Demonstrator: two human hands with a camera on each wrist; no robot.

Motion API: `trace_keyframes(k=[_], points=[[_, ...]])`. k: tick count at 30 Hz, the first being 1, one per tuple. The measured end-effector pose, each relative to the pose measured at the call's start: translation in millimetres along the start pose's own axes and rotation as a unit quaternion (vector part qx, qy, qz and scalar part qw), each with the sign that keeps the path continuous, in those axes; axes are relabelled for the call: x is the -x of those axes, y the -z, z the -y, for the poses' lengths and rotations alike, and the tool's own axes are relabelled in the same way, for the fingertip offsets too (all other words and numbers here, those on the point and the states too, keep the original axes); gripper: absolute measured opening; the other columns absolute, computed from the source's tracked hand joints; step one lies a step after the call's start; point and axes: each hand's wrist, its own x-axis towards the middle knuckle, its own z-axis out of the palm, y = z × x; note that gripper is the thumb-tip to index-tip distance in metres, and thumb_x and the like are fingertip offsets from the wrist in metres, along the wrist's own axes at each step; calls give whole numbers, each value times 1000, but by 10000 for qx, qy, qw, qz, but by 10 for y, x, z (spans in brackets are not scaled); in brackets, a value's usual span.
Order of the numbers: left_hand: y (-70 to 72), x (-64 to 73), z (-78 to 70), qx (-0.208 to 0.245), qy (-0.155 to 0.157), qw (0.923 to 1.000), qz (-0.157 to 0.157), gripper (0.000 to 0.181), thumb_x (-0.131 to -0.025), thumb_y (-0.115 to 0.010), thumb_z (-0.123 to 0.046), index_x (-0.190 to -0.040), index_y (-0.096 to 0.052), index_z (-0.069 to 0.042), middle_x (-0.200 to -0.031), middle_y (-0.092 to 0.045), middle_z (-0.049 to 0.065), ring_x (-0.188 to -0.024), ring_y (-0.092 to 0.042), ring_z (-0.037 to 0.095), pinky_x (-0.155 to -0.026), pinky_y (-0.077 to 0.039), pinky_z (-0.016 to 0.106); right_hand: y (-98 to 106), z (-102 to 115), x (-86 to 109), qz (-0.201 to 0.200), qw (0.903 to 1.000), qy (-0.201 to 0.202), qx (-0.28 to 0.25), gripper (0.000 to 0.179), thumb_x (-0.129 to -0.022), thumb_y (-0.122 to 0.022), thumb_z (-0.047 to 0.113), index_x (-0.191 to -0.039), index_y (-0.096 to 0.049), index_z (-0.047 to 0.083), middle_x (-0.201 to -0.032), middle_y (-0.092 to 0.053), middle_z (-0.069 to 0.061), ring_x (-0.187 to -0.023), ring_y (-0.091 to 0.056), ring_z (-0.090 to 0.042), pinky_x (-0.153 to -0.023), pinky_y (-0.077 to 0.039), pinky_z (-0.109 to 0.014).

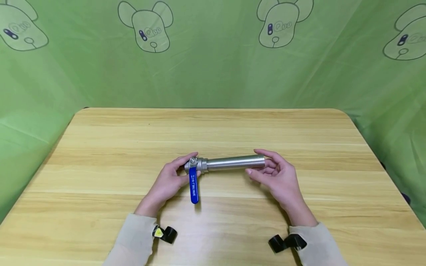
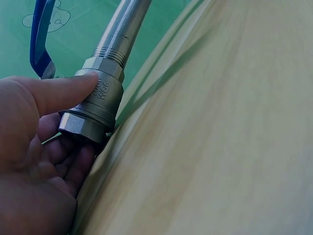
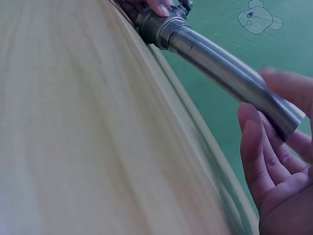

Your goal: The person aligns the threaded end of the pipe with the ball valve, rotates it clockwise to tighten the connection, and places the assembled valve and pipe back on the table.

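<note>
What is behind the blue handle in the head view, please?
The thumb of the left hand and wooden table show behind the handle; what it covers is hidden.

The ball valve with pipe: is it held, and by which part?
The left hand holds it by the valve body; the right hand is around the pipe end, grip unclear.

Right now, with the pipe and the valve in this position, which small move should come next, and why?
Probably close the right grip gently on the free end of the pipe: in the head view, that grip's thumb and forefinger look wider apart than the pipe is thick, while the left grip holds the ball valve.
</note>
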Motion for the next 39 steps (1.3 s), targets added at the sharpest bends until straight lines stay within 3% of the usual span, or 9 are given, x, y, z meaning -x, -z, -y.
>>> trace_keyframes(k=[3, 10, 15, 23, 39], points=[[-6, 2, -4, 14, 22, 10000, -1, 62, -97, -81, -18, -154, -60, -29, -162, -57, 4, -157, -42, 32, -133, -27, 59, 11, -13, 9, 80, 9999, 128, -35, 69, -84, -87, -5, -147, -61, 5, -97, -78, 6, -81, -78, -11, -73, -66, -25], [-8, -1, -9, 9, 20, 10000, 0, 63, -96, -81, -18, -154, -60, -28, -160, -58, 4, -157, -43, 32, -133, -27, 59, 8, -46, 1, 225, 9987, 354, -294, 60, -89, -79, -11, -145, -59, -2, -94, -79, 2, -76, -81, -18, -72, -68, -34], [-4, -2, -8, -35, 41, 10000, -24, 62, -96, -82, -18, -154, -61, -30, -163, -56, 4, -159, -41, 33, -133, -26, 60, -3, -36, -10, 115, 9997, 228, 53, 53, -90, -82, -6, -139, -63, -2, -94, -80, 8, -76, -81, -17, -71, -68, -34], [2, -5, -3, 7, 49, 10000, -18, 63, -96, -81, -18, -154, -60, -29, -163, -55, 4, -159, -39, 33, -134, -24, 60, -4, -9, -7, 124, 9997, -128, 141, 50, -92, -84, 3, -138, -64, -1, -92, -81, 9, -75, -82, -17, -69, -68, -33], [5, -10, -3, 122, 58, 9999, 13, 63, -96, -82, -17, -154, -61, -28, -161, -57, 4, -157, -43, 31, -134, -27, 56, -3, -13, -5, 63, 9995, -242, 166, 49, -93, -85, 7, -135, -63, -5, -87, -78, 10, -69, -80, -17, -64, -66, -30]])
